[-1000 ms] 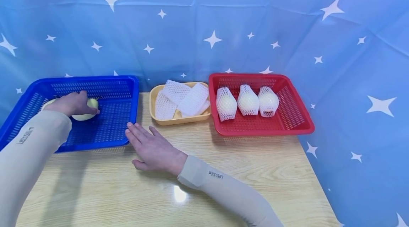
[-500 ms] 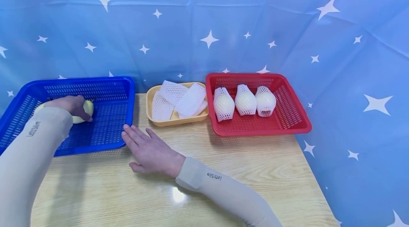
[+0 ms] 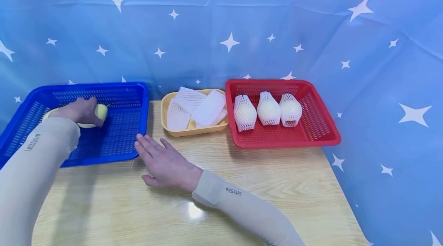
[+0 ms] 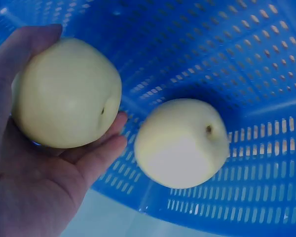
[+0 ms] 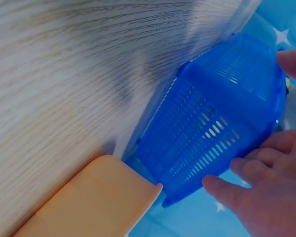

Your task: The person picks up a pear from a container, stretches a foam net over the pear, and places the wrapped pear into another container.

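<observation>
Inside the blue basket (image 3: 119, 157) on the left, my left hand (image 3: 77, 111) grips a round, pale-yellow pear (image 3: 101, 113). The left wrist view has thumb and fingers curled round this pear (image 4: 69, 94), its small stem hollow facing right. A second pear (image 4: 182, 143) lies beside it in the basket, mostly behind the hand in the head view. My right hand (image 3: 169, 163) touches the basket's near right corner with nearly straight fingers and holds nothing. From the right wrist, the fingertips (image 5: 214, 185) show right at the rim of the blue basket (image 5: 197, 138).
A yellow tray (image 3: 180, 133) with several white foam net sleeves (image 3: 209, 107) stands in the middle. To its right, a red basket (image 3: 277, 142) holds three net-wrapped pears (image 3: 268, 109). A star-patterned blue cloth (image 3: 194, 46) hangs behind the wooden table (image 3: 259, 176).
My left hand and the gripped pear have come up slightly within the blue basket. The right hand keeps its place at the corner. The head view has shifted slightly back and forth.
</observation>
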Tool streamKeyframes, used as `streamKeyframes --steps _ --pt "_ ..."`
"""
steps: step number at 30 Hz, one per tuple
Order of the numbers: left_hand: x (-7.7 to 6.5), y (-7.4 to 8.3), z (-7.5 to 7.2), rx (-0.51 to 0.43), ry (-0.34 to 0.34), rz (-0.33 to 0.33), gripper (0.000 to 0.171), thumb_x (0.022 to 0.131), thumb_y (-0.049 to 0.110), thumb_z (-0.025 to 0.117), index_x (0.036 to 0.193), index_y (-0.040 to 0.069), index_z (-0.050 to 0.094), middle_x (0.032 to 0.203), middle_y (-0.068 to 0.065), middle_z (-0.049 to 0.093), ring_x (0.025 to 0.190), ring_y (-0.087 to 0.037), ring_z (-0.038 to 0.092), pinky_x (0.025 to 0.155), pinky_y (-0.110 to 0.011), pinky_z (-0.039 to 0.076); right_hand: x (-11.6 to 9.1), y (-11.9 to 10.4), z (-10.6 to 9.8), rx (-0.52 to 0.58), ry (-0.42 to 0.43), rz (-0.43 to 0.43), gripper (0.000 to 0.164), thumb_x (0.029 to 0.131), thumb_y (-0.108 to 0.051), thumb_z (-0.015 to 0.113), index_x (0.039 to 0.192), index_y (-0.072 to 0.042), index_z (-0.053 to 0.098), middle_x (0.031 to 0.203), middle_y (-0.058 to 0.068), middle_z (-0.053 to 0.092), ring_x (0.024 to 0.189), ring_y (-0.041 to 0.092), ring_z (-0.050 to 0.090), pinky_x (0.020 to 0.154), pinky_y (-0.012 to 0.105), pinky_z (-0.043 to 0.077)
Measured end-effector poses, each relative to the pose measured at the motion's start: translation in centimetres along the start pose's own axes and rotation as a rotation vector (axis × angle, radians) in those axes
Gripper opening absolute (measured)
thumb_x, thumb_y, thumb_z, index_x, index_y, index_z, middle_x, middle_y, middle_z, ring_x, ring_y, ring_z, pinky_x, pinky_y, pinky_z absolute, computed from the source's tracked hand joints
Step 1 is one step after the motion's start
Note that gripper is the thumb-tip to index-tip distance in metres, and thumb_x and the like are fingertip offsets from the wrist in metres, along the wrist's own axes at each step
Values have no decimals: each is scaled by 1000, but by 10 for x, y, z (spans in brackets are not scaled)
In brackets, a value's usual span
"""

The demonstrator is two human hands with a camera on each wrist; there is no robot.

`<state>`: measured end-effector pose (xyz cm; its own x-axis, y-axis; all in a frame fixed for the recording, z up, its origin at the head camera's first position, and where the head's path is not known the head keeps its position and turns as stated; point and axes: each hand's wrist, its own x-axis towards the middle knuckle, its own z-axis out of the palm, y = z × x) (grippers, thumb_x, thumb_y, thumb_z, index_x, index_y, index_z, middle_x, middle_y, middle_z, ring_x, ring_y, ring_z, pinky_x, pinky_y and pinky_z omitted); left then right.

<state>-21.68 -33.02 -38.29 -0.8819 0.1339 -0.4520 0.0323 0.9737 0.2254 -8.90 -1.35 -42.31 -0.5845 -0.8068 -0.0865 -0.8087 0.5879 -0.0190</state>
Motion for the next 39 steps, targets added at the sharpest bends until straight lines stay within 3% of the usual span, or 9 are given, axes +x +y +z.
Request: streamKeyframes --steps 4,10,18,27,32,39 --pt "-1 8 -7 -17 65 60 71 84 29 77 124 -15 38 102 -34 50 91 -47 50 71 -58 49 0 4 0 49 -6 11 88 104 -56 50 167 -10 9 173 6 -8 158 19 -3 126 48 18" --pt "-12 27 -19 -71 171 118 76 86 33 77 129 -15 37 104 -33 52 87 -43 53 65 -52 49 -3 15 2 127 72 -17 86 103 -55 54 166 -10 17 174 7 2 159 26 7 125 50 21" --pt "-36 51 -24 -205 248 120 87 91 41 74 141 -14 29 112 -33 53 86 -41 57 60 -43 49 -26 36 -5 297 196 10 76 104 -47 57 163 -9 29 173 9 14 158 28 12 126 45 18" --pt "-65 91 -10 -323 434 140 92 89 52 76 146 -6 34 115 -29 57 90 -43 59 59 -41 47 -65 61 -15 488 368 117 69 103 -37 60 159 -4 38 169 9 27 156 27 23 125 42 22" --pt "-81 119 2 -404 512 208 86 87 47 80 147 0 39 118 -24 60 91 -40 61 62 -41 48 -86 69 -15 538 437 151 66 100 -31 65 156 -2 42 167 9 33 154 27 28 124 41 26" --pt "-94 153 33 -509 539 376 82 84 30 87 146 1 43 126 -21 59 96 -36 62 70 -45 53 -107 70 -7 547 454 149 64 100 -25 68 156 -6 43 163 10 40 150 26 37 121 44 33"
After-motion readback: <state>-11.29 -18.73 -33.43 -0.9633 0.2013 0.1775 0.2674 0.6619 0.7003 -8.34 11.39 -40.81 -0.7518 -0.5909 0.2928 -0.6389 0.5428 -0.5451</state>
